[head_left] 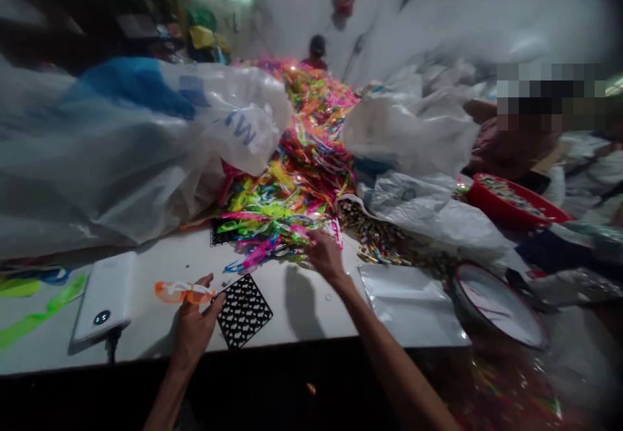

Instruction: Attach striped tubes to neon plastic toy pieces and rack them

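Note:
My left hand (195, 327) is closed around orange see-through plastic goggles (168, 293) with a whitish strap, above the white table. Right beside its thumb lies a black square card (244, 312) with a white pattern; whether the thumb touches it I cannot tell. My right hand (325, 254) reaches to the front edge of a heap of bright plastic goggles (272, 213) in green, pink, orange and blue. Its fingers are bent together at the heap, and what they pinch is hidden. Part of another black patterned card (220, 233) shows under the heap.
A white power bank (106, 298) with a cable stands left, near green strips (63, 293). Large plastic sacks (121, 158) flank the heap. To the right are a clear plastic bag (413, 301), a round basin (501, 301), a red tub (518, 200) and a person (511, 139).

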Demonstrator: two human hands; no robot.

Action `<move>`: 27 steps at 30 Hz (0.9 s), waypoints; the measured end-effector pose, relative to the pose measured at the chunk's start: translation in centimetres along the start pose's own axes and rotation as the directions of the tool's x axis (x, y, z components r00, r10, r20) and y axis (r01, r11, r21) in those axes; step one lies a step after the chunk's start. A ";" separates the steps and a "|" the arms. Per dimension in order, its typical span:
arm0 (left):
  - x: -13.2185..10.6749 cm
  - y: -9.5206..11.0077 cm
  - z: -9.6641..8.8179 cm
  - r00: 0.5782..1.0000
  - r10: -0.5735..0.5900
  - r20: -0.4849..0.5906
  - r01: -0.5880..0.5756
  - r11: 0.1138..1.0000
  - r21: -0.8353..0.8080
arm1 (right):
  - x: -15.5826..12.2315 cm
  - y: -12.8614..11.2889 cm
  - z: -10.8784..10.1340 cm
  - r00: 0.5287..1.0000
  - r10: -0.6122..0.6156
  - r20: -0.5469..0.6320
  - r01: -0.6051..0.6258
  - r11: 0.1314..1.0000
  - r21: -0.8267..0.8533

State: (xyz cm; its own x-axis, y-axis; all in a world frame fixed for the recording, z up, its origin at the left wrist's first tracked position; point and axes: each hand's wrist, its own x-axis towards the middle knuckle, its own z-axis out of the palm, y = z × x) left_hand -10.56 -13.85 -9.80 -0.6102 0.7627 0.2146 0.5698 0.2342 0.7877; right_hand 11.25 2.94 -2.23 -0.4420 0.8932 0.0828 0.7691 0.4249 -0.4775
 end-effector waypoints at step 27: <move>2.7 5.3 -3.8 0.984 0.158 -0.082 -0.178 0.854 -0.488 | -3.5 -9.6 9.6 0.965 -0.198 0.171 0.003 0.662 0.749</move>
State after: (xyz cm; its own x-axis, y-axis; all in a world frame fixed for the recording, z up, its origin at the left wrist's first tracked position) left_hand -11.27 -12.89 -2.86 -0.5552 0.7381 0.3833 0.3266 -0.2303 0.9167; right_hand 0.97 -5.68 -6.32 -0.6581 0.7525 0.0249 0.1620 0.1738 -0.9714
